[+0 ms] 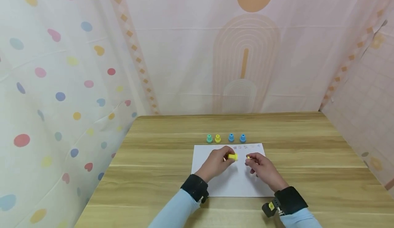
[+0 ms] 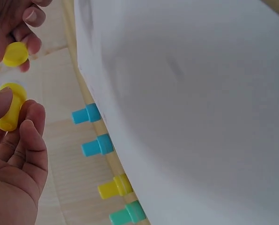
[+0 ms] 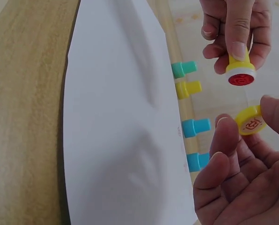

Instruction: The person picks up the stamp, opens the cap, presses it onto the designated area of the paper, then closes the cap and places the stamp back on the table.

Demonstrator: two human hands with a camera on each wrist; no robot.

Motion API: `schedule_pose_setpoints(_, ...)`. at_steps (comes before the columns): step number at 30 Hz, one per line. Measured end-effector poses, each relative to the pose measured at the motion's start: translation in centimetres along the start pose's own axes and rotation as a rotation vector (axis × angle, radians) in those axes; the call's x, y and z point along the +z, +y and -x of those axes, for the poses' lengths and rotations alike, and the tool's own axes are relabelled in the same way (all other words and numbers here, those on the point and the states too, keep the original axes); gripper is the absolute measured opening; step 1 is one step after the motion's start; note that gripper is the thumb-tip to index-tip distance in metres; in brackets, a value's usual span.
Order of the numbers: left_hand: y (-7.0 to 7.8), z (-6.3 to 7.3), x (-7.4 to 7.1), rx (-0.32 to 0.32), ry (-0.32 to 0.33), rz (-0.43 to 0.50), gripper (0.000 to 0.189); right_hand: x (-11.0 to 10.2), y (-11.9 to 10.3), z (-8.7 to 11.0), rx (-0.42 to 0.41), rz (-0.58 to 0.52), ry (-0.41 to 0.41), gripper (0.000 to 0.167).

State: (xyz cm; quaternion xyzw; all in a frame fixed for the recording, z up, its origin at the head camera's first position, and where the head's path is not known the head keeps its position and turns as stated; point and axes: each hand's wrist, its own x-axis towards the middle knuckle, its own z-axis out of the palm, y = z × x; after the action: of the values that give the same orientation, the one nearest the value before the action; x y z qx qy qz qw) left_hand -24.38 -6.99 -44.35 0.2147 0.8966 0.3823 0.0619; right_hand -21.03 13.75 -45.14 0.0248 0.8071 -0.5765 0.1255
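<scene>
Over the white sheet of paper [image 1: 234,188], my left hand [image 1: 216,163] pinches a yellow stamp [image 1: 232,157] by its handle. In the right wrist view the stamp's red face [image 3: 241,79] shows inside a white rim, uncovered. My right hand [image 1: 266,170] holds a round yellow cap [image 3: 250,120] between thumb and fingers, with a red mark on the side facing that camera. Stamp and cap are a short gap apart. Small printed marks [image 1: 245,147] run along the paper's far edge.
Beyond the paper stand a green stamp [image 1: 209,139], another yellow stamp [image 1: 218,139] and two blue stamps [image 1: 231,138], in a row on the wooden table [image 1: 154,173]. A patterned curtain [image 1: 184,50] hangs behind the table.
</scene>
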Motion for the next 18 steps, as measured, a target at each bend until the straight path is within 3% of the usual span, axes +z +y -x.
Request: schedule_pose_setpoints(18,0.64,0.85,0.33,0.003,-0.019,0.106,0.016,0.70,-0.36,-0.32,-0.074,-0.037,-0.074,0.035)
